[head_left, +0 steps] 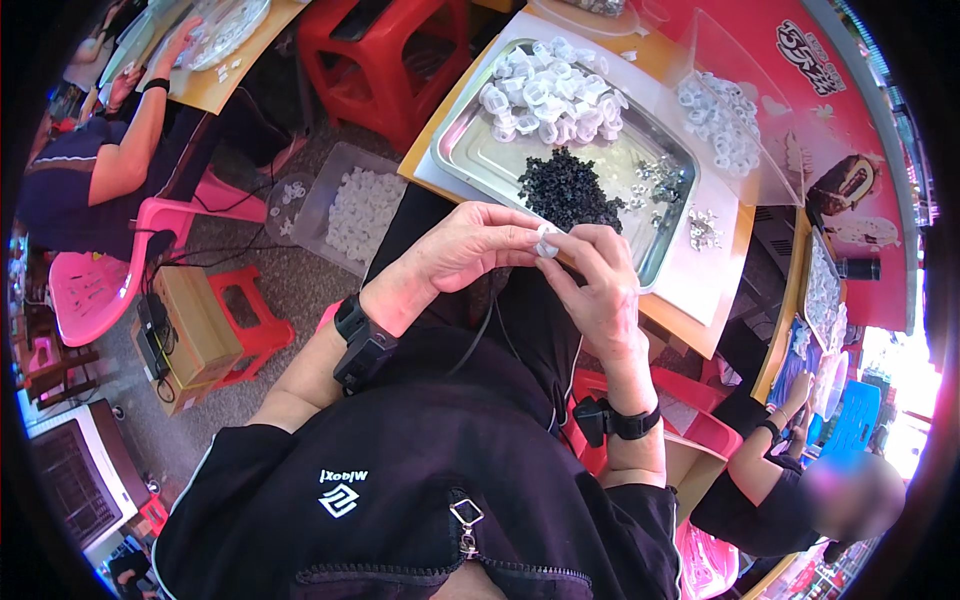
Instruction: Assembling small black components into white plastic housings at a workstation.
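Between the fingertips of both hands is a small white plastic part (pixel 545 242), partly covered by the fingers. My left hand (pixel 478 245) pinches it from the left, and my right hand (pixel 597 272) grips it from the right. Both are held just over the near edge of a metal tray (pixel 470 168). Inside that tray lie a heap of white translucent plastic parts (pixel 550 90), a pile of small black pieces (pixel 570 190) and a scatter of small shiny metal pieces (pixel 660 185).
More metal pieces (pixel 705 230) lie on the white board right of the tray. A clear bin (pixel 720 120) of white parts stands behind them. On the floor at left sits a tub (pixel 340 235) of white parts. A red stool (pixel 385 60) is beyond; people work at both sides.
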Action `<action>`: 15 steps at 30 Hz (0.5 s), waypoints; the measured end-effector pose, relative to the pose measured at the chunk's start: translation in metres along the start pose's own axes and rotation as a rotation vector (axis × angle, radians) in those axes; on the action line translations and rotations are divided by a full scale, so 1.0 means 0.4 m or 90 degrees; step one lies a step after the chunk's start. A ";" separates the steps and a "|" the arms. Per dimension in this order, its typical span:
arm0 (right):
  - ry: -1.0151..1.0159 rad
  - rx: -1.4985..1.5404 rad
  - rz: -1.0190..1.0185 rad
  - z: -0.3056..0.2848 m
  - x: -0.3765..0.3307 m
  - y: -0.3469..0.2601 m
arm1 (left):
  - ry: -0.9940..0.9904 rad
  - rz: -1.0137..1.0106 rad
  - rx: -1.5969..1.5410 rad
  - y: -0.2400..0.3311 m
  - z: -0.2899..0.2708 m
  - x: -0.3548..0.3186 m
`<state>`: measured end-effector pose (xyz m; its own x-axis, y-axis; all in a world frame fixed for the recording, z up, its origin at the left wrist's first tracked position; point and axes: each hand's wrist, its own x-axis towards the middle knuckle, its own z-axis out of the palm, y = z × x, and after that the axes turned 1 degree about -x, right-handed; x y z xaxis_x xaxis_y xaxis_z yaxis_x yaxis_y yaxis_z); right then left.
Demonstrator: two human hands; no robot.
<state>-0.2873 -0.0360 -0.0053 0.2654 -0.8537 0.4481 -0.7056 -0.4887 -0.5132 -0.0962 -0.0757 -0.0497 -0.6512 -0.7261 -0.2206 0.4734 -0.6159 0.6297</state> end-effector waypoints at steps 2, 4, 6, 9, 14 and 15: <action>-0.003 -0.043 -0.105 -0.002 0.003 0.004 | 0.007 0.006 0.004 -0.001 0.001 0.000; -0.005 -0.058 -0.125 -0.001 0.002 0.006 | 0.014 0.012 0.009 -0.003 0.001 0.000; -0.011 -0.075 -0.158 0.005 -0.002 0.004 | 0.025 0.033 0.056 -0.009 -0.001 0.000; -0.016 -0.065 -0.164 0.016 -0.013 0.007 | 0.031 0.025 0.096 -0.012 -0.013 -0.002; -0.031 0.006 -0.066 0.035 -0.027 0.014 | 0.053 0.017 0.070 -0.017 -0.016 -0.004; -0.029 0.002 -0.063 0.030 -0.025 0.022 | 0.073 0.009 0.040 -0.017 -0.018 -0.003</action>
<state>-0.2883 -0.0338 -0.0232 0.3630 -0.8087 0.4628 -0.6723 -0.5712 -0.4708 -0.0944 -0.0729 -0.0593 -0.5712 -0.7666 -0.2934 0.4417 -0.5884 0.6773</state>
